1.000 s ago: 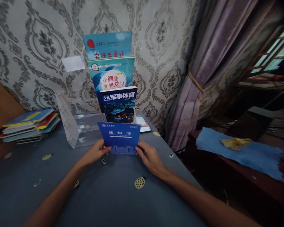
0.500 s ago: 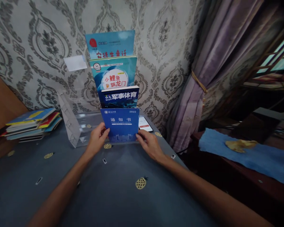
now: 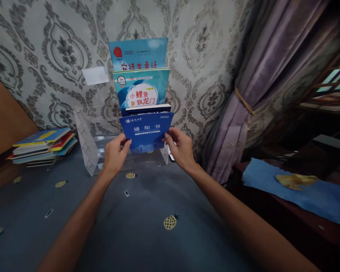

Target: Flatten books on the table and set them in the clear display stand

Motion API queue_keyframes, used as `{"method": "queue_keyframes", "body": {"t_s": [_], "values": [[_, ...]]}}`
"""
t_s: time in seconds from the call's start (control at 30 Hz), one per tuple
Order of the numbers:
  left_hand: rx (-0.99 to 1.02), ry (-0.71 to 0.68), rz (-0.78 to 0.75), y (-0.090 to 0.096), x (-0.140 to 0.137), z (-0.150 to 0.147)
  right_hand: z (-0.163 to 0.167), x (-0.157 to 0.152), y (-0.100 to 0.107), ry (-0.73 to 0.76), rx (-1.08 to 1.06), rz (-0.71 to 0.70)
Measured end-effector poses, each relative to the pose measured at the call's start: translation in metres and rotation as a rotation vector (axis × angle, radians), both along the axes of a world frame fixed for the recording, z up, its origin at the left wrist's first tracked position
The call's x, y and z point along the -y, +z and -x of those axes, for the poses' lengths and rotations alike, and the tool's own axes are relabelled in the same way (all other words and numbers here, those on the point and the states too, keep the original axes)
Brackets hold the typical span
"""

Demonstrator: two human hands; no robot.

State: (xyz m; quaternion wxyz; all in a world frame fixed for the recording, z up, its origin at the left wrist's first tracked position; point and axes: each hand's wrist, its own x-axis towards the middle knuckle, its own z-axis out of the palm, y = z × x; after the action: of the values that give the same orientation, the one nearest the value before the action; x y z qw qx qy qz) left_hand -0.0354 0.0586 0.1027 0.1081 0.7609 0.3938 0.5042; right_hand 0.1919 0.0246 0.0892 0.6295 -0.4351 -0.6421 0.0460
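Observation:
Between my two hands is a blue booklet [image 3: 147, 139] marked 2022, tilted and raised off the front of a clear tiered stand [image 3: 85, 139]. My left hand [image 3: 115, 153] pinches its left edge; my right hand [image 3: 181, 147] pinches its right edge. Directly behind it, a dark blue book [image 3: 149, 109] shows only its top edge and a strip of cover. Farther back and higher stand a teal book [image 3: 141, 88] with a white oval and a light blue book [image 3: 138, 53] with red lettering, one behind the other in the stand.
At left lies a stack of books [image 3: 45, 145] on the dark tablecloth [image 3: 124, 234]. A phone [image 3: 172, 155] is partly hidden behind my right hand. Patterned wallpaper, a white paper [image 3: 95, 75] and a tied purple curtain [image 3: 229, 132] are behind. A blue cloth [image 3: 260, 177] is at right.
Both hands have lifted the blue booklet up from the stand's front tier and tipped it. It now covers most of the dark blue book behind. The view has shifted slightly.

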Motion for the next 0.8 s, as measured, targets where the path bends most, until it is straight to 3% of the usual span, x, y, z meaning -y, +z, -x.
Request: {"method": "queue_keyframes", "body": {"t_s": [0.17,0.33,0.8], "values": [[-0.003,0.063,-0.164,0.019,-0.001,-0.006,0.003,-0.011,0.02,-0.032,-0.021,-0.132],[-0.01,0.082,-0.219,0.021,-0.004,-0.013,0.0,-0.017,0.024,-0.039,-0.045,-0.172],[-0.133,0.079,-0.182,0.008,-0.015,-0.01,-0.016,-0.023,0.019,-0.077,0.11,0.011]]}}
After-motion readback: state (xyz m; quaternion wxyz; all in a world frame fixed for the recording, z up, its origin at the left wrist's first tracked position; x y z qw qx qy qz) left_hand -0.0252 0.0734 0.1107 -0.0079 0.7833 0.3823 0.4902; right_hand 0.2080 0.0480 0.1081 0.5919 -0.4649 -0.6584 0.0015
